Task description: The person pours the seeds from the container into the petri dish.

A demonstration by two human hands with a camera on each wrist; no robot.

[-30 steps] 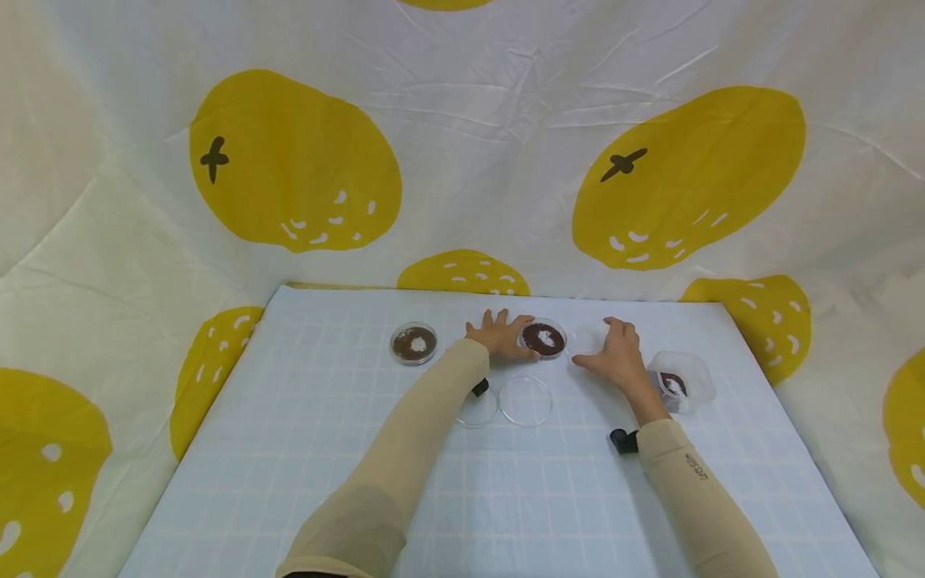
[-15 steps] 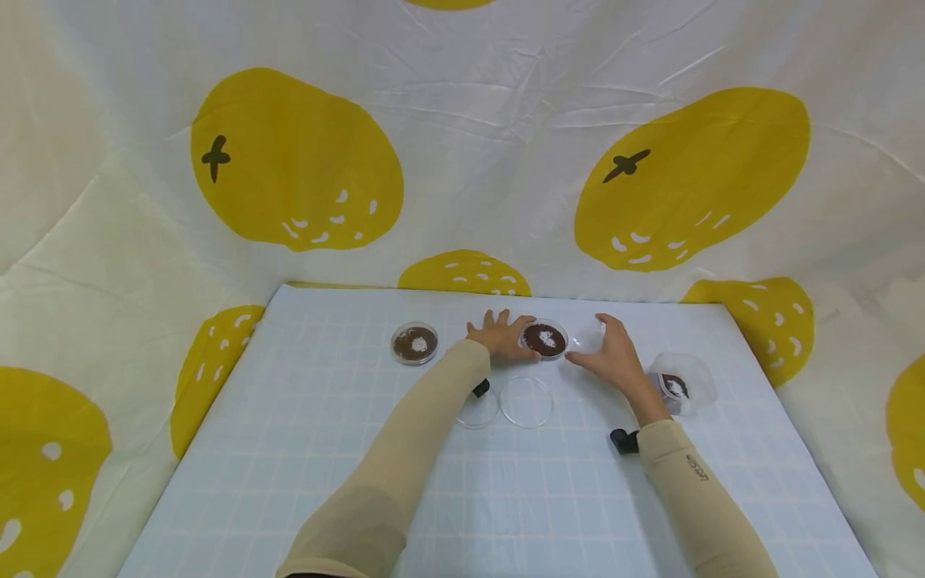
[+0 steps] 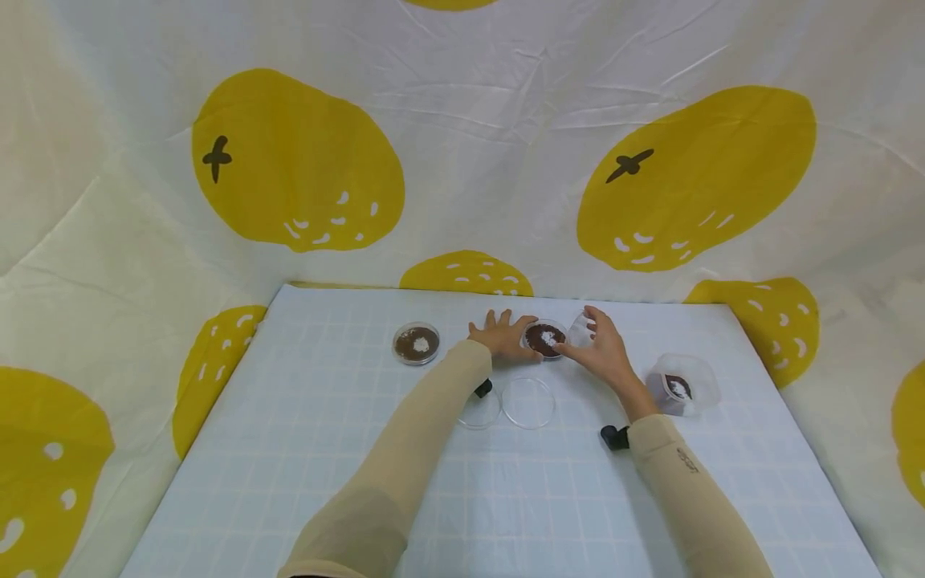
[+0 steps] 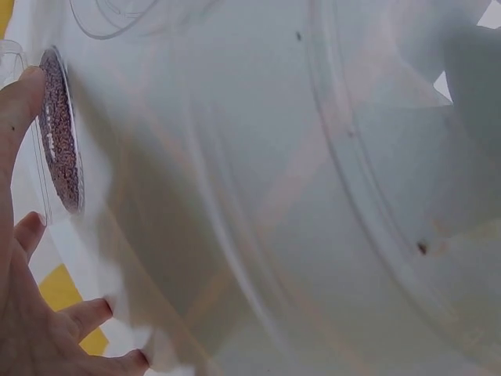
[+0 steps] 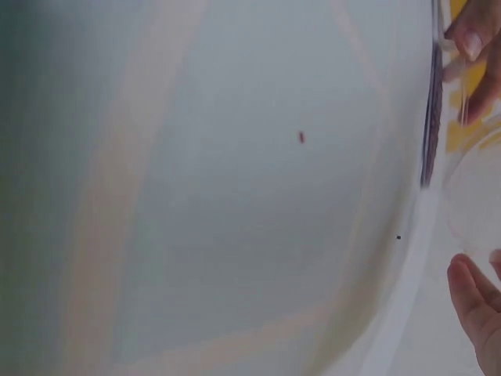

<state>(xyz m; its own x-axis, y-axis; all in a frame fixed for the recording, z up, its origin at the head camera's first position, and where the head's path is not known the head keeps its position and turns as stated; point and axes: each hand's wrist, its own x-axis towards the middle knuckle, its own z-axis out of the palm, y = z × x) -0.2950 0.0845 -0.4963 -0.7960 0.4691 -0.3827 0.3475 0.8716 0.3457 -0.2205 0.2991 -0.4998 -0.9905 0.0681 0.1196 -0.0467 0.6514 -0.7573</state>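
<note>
A clear petri dish of dark brown granules with a white patch sits at the table's far side. My left hand holds its rim between thumb and index finger, the other fingers spread on the cloth. In the left wrist view the thumb lies on the upper edge of the dish. Just right of it, my right hand holds a clear petri dish lid, tilted up beside the dish, thumb over the dish's near right edge. The right wrist view shows this lid close to the dish's side.
Left of the hands stands another filled petri dish. Nearer, two clear round lids, one partly behind the left forearm and one beside it, lie on the checked cloth. A clear plastic tub with brown and white contents is at right.
My right hand has moved left with the lid, from beside the dish to its right edge, and the lid has tipped up. The left hand has stayed on the dish.
</note>
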